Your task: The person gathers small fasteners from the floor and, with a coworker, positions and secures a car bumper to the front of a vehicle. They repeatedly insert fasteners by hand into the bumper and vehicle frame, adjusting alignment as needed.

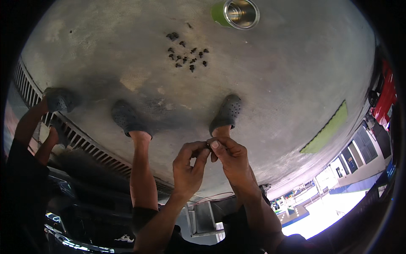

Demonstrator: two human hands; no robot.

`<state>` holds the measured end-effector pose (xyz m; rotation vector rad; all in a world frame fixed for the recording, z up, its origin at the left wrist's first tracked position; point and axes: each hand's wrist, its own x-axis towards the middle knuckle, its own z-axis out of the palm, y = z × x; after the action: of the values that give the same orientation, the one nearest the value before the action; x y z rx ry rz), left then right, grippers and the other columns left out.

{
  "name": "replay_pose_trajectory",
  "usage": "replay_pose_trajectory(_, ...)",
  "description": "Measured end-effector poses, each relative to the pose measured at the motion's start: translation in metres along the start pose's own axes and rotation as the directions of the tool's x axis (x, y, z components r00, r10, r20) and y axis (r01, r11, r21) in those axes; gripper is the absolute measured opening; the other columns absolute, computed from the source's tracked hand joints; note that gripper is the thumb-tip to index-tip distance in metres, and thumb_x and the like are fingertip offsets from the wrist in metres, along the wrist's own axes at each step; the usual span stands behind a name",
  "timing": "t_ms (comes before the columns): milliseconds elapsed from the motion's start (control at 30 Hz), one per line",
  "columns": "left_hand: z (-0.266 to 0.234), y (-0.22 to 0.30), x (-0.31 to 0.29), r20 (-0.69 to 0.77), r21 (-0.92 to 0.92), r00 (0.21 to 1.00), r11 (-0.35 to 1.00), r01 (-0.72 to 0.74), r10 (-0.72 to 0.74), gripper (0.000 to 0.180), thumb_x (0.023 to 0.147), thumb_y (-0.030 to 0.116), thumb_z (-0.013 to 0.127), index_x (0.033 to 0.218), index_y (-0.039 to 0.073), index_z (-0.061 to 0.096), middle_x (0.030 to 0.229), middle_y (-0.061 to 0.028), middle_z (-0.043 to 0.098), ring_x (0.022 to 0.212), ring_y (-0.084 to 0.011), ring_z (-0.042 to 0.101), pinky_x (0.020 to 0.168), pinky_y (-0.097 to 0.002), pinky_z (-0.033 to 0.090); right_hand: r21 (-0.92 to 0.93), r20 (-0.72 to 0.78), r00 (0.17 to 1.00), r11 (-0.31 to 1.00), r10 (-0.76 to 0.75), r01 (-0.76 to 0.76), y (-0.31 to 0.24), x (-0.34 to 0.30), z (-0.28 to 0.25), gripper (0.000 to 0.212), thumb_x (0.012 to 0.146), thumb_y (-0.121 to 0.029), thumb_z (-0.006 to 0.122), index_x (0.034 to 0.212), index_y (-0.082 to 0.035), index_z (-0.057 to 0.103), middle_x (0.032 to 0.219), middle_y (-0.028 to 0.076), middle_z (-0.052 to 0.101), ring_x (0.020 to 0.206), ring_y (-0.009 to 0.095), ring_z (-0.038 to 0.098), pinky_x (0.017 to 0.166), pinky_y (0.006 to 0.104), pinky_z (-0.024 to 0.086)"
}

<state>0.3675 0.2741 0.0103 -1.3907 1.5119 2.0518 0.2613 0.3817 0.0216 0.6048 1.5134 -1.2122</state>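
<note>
My left hand (188, 167) and my right hand (233, 163) meet in front of my body, above the floor. Thumb and fingers of each are pinched together, and the fingertips touch. Between them is a small dark piece (208, 146), mostly hidden by the fingers; its kind cannot be made out. Ahead on the floor lies a loose group of small black fasteners (185, 60) with wide heads, like short bolts or clips. A few of them sit bunched together at the group's far left. Beyond, to the right, a green metal can (219, 14) lies or leans with its shiny open mouth showing.
My feet in dark clogs (127, 116) stand on the concrete floor (287, 76). At left, another person's clog (60, 100) rests beside a metal drain grate (76, 132). A green strip (327, 131) marks the floor at right, near a red vehicle (384, 95).
</note>
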Motion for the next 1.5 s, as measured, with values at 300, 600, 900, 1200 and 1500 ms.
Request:
replay_pose_trajectory(300,-0.024,0.000,0.027,-0.002,-0.233,0.989,0.961,0.145,-0.150,0.017,0.104,0.010,0.078,0.115,0.004,0.066,0.097,0.0002,0.068,0.082,-0.0028,0.056,0.070,-0.0201,0.046,0.097,0.144,0.990,0.995,0.010,-0.024,0.002,0.040,0.004,0.028,0.108,-0.018,0.072,0.126,0.003,0.075,0.099,0.005,0.072,0.087,0.011,0.062,0.080,0.0278,0.052)
replay_pose_trajectory(600,-0.027,-0.011,0.027,-0.030,-0.293,0.995,0.952,0.086,-0.099,0.016,0.103,0.009,0.079,0.112,0.003,0.067,0.093,-0.0008,0.069,0.081,-0.0032,0.057,0.069,-0.0202,0.046,0.082,0.201,0.979,0.995,0.030,-0.047,0.005,0.044,0.007,0.030,0.107,-0.019,0.074,0.127,0.003,0.074,0.100,0.004,0.072,0.088,0.011,0.062,0.079,0.0267,0.051)
replay_pose_trajectory(900,-0.029,-0.006,0.028,-0.053,-0.296,0.991,0.950,0.104,-0.125,0.018,0.102,0.008,0.079,0.113,0.002,0.067,0.095,-0.0029,0.072,0.085,-0.0050,0.062,0.072,-0.0209,0.049,0.041,0.191,0.981,0.999,0.019,-0.027,0.002,0.046,0.012,0.030,0.107,-0.019,0.074,0.128,0.003,0.074,0.100,0.004,0.072,0.088,0.011,0.062,0.079,0.0271,0.051)
replay_pose_trajectory(1200,-0.035,-0.007,0.027,-0.039,-0.293,0.988,0.947,0.129,-0.147,0.017,0.104,0.011,0.076,0.114,-0.001,0.069,0.100,-0.0066,0.074,0.090,-0.0107,0.069,0.082,-0.0268,0.057,0.030,0.181,0.983,0.999,0.014,-0.020,0.007,0.046,0.018,0.030,0.109,-0.019,0.071,0.128,0.004,0.073,0.099,0.004,0.071,0.089,0.011,0.062,0.081,0.0272,0.051)
replay_pose_trajectory(1500,-0.036,-0.002,0.028,-0.060,-0.318,0.984,0.938,0.140,-0.168,0.018,0.106,0.011,0.074,0.117,-0.002,0.069,0.101,-0.0062,0.074,0.090,-0.0108,0.070,0.083,-0.0273,0.059,0.000,0.186,0.982,1.000,-0.008,0.009,0.005,0.048,0.022,0.027,0.109,-0.015,0.070,0.129,0.004,0.070,0.101,0.004,0.071,0.087,0.009,0.061,0.078,0.0261,0.051)
